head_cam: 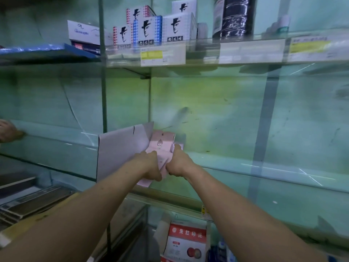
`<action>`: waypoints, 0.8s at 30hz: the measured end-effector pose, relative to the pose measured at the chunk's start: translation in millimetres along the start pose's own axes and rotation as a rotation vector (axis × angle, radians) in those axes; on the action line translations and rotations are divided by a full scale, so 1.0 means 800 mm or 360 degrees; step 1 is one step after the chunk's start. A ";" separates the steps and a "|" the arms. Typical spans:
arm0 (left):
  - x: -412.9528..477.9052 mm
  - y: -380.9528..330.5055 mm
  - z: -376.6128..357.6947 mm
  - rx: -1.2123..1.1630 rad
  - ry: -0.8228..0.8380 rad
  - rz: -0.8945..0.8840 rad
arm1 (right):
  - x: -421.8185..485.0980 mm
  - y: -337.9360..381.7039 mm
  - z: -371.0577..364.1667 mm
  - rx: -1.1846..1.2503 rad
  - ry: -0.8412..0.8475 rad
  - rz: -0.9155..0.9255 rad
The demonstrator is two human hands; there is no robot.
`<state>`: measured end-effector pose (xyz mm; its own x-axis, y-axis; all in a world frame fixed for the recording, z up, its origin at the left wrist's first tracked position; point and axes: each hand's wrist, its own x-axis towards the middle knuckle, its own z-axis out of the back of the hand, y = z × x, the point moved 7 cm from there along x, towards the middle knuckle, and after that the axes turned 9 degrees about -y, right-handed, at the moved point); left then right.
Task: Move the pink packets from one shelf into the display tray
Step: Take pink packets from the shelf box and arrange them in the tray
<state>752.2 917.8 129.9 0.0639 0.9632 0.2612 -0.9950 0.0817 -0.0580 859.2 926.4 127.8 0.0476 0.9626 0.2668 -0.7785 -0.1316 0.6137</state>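
- Far left, another person's hand (6, 131) rests on a shelf edge, well apart from the work.
- The grey card display tray (120, 150) stands upright on the glass shelf (245, 165), and its tall wall flanks the packets' left side.
- The left hand (151, 164) curls round the pink packets (162, 145) just beside that wall, probably to square the stack.
- The right hand (179, 163) grips the same stack from the opposite side.
- Rightward the shelf offers room to move, and its front edge runs just beneath the hands.
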 end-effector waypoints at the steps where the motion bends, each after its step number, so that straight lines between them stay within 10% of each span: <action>1: 0.000 0.002 -0.002 -0.0019 0.0001 -0.0002 | 0.002 -0.001 -0.001 0.0041 -0.0063 -0.0025; 24: -0.030 -0.019 0.064 -0.0031 -0.0457 -0.0073 | -0.039 -0.004 0.042 0.0946 -0.0120 -0.0452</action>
<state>761.6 880.1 173.8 0.0814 0.8465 0.5262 -0.9897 0.1309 -0.0574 881.4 889.0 142.4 0.2603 0.9628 0.0722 -0.2524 -0.0043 0.9676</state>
